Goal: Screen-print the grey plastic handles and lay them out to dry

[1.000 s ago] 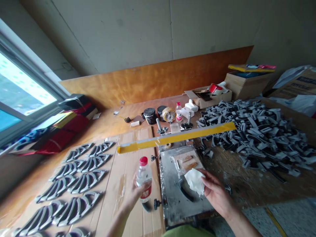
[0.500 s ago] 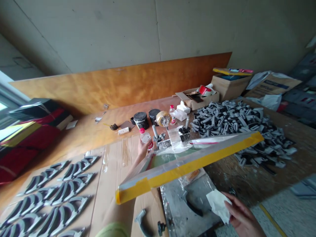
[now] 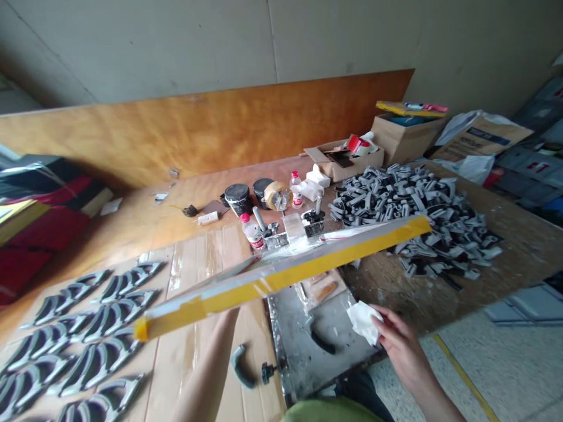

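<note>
Tissue (image 3: 363,321) back over plate (image 3: 299,343), pinched between right fingers (image 3: 382,320).

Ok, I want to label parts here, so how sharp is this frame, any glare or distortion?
Head view: the left edge is motion-blurred, smearing the red and black stack and the nearest grey curved parts; the grey pile and the white cloth in the right hand read clearer. Glare streaks the taped cardboard. The wide lens tilts the wooden backboard. Light is soft, shadows faint.
</note>
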`<state>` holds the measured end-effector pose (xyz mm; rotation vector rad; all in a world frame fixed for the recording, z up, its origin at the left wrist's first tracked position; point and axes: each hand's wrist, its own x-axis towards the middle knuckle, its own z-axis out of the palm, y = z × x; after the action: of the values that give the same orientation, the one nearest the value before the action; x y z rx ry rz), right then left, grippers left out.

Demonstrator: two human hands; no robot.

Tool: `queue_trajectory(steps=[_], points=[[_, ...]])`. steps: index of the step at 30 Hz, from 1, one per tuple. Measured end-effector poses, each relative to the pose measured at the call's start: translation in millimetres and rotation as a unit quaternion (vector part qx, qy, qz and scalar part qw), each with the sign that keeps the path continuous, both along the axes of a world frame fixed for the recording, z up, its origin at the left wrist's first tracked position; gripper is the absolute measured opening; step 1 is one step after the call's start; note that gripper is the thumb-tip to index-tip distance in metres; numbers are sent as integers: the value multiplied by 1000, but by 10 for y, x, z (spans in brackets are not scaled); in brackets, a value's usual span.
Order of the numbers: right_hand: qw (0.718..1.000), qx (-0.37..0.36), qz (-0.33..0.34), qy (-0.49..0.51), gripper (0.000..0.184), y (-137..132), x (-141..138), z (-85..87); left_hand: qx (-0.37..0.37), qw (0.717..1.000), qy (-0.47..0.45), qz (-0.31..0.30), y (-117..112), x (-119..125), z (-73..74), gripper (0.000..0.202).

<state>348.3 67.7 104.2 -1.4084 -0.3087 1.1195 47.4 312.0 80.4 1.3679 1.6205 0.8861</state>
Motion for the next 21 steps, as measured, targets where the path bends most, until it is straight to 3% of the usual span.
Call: queue_trajectory(steps=[3, 6, 9, 12, 15, 17, 19, 21], points=[[997, 12, 63, -41, 46, 160, 180, -97, -31, 996, 71, -33, -878, 135, -99, 35], [985, 39, 135, -101, 46, 318, 349, -154, -61, 969, 212, -116, -1615, 577, -158, 45], [957, 80, 224, -166, 41, 415, 502, -183, -94, 930, 338, -108, -1947, 1046, -167, 44], [916, 109, 296, -249, 32, 448, 641, -191, -113, 923, 367, -40, -1995, 1283, -141, 30], [870, 159, 332, -328, 26, 472, 724, -119, -93, 952, 291, 8, -2040, 1363, -52, 19], [830, 231, 340, -377, 26, 503, 724, -2, -77, 984, 157, 35, -2118, 1437, 58, 17], [777, 314, 345, -422, 33, 539, 678, 151, -71, 996, 12, 59, -2205, 1557, 202, 21], [717, 385, 356, -459, 40, 567, 604, 302, -68, 992, -77, 77, -2271, 1693, 361, 25]])
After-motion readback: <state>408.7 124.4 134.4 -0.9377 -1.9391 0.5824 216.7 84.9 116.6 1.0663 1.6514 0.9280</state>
